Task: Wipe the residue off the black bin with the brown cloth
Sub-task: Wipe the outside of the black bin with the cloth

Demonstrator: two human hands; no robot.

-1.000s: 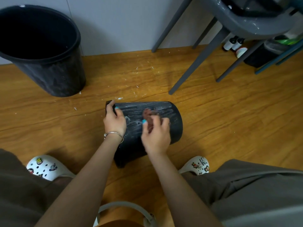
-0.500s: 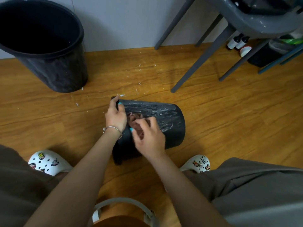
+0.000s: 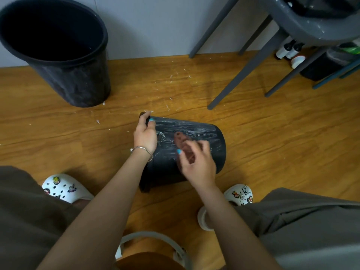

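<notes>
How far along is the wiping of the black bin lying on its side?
Mid-job. The left hand grips the rim of the tipped black bin while the right hand rubs the brown cloth on its side. White streaks still cover the upper wall, so most residue remains.

Two black bins: one lying on its side (image 3: 194, 133), one upright (image 3: 74, 82) by the floor's far left edge. One brown cloth (image 3: 183, 145). Two hands: left (image 3: 145, 136), right (image 3: 198, 164). Two white clogs: (image 3: 64, 188), (image 3: 239, 194). One bracelet (image 3: 142, 150). Two small white bottles: (image 3: 282, 51), (image 3: 293, 50).
</notes>
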